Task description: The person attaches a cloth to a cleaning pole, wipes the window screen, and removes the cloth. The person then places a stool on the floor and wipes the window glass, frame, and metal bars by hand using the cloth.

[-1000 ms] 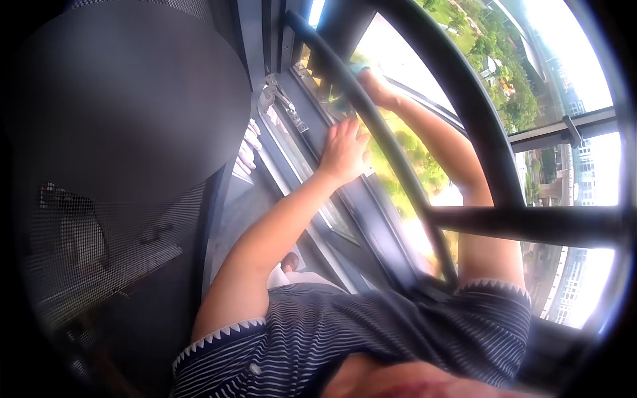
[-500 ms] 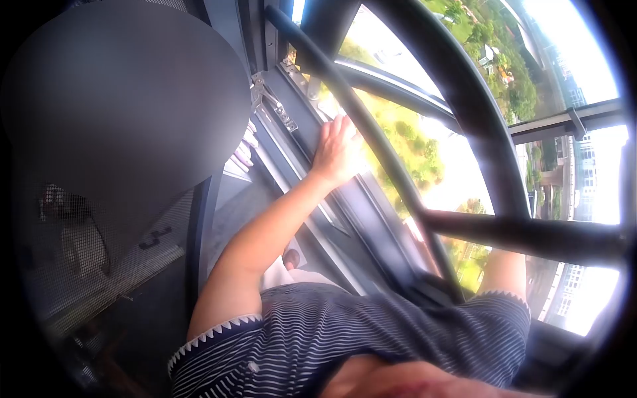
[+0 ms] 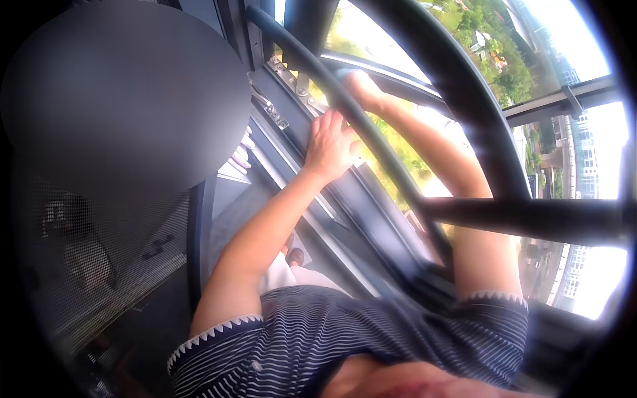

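My left hand [image 3: 328,147] rests at the grey window frame [image 3: 358,205], its fingers curled over the edge beside the dark slanting bar. My right arm reaches out past the dark bars [image 3: 378,142] into the bright opening. Beyond the slanting bar, my right hand [image 3: 361,87] is closed and partly blurred. A pale bluish patch shows at its fingertips, but I cannot make out what it is. Close to my left hand, a metal window hinge [image 3: 273,111] is fixed along the frame.
A large dark rounded shape [image 3: 126,99] blocks the upper left. Below it is a mesh screen [image 3: 152,245]. A thick curved bar [image 3: 478,93] crosses the right side. Outside, trees [image 3: 494,60] and buildings lie far below. A shoe [image 3: 296,257] shows near the floor.
My right hand and forearm have come into view beyond the bars, reaching up and to the left. My left hand stays at the frame; the view has shifted slightly.
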The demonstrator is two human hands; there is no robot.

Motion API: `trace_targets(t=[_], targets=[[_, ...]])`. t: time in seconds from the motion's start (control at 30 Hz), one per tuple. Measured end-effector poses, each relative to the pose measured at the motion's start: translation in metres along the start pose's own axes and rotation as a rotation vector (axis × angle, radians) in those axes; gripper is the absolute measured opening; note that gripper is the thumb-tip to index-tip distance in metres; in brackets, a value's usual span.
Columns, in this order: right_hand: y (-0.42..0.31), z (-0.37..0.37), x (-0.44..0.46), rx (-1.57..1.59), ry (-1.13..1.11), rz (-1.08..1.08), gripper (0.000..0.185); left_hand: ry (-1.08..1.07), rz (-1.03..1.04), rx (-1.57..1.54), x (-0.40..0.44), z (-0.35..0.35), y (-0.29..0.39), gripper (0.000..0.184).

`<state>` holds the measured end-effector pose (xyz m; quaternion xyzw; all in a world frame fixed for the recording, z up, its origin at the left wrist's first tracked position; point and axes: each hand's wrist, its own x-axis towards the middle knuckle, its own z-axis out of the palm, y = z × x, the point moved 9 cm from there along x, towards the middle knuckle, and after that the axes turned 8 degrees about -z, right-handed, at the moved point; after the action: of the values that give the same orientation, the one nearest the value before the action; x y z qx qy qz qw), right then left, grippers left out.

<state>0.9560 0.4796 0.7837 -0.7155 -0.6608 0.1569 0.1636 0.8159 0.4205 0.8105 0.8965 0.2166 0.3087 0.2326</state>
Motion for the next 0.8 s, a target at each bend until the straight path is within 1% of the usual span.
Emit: trace_targets(t=[0.03,0.1,0.13,0.17,0.2,0.23,0.37,0.43,0.5,0.57,0.6,0.63,0.73,0.8], targets=[[-0.026,-0.009,0.004,0.003,0.014,-0.016,0.019,0.011,0.004,0.001,0.0,-0.001,0.0,0.027],[0.019,0.004,-0.006,0.139,0.028,0.059,0.018,0.019,0.014,-0.033,0.0,0.001,-0.003,0.025],[0.025,-0.002,-0.024,0.209,0.053,0.046,0.02,-0.001,0.0,-0.041,0.001,0.001,-0.002,0.024],[0.066,-0.003,-0.049,0.081,0.067,0.161,0.022,-0.036,-0.011,-0.033,0.0,0.004,-0.004,0.024],[0.092,-0.014,-0.079,-0.076,0.089,0.128,0.023,-0.067,-0.023,-0.023,0.001,0.007,-0.007,0.025],[0.12,-0.026,-0.11,-0.125,0.103,0.194,0.023,-0.096,-0.036,-0.015,0.0,0.009,-0.008,0.025],[0.234,-0.087,-0.243,-0.303,0.147,0.595,0.024,-0.01,-0.046,-0.012,0.001,0.005,-0.005,0.026],[0.275,-0.108,-0.282,-0.419,0.133,0.746,0.025,-0.011,-0.021,-0.013,0.0,0.004,-0.004,0.027],[0.292,-0.12,-0.295,-0.491,0.128,0.808,0.027,-0.027,-0.032,-0.004,0.0,0.008,-0.006,0.028],[0.276,-0.122,-0.289,-0.476,0.135,0.81,0.027,-0.062,-0.056,-0.018,-0.002,0.011,-0.008,0.028],[0.262,-0.12,-0.274,-0.417,0.152,0.768,0.026,-0.039,-0.051,-0.002,-0.002,0.009,-0.007,0.028],[0.235,-0.119,-0.257,-0.333,0.179,0.714,0.025,-0.088,-0.056,0.032,-0.001,0.011,-0.007,0.029],[0.138,-0.117,-0.19,-0.028,0.245,0.482,0.023,-0.096,-0.044,0.044,0.0,0.018,-0.013,0.03],[0.067,-0.12,-0.141,0.183,0.252,0.305,0.021,-0.042,0.01,0.067,0.0,0.017,-0.012,0.028]])
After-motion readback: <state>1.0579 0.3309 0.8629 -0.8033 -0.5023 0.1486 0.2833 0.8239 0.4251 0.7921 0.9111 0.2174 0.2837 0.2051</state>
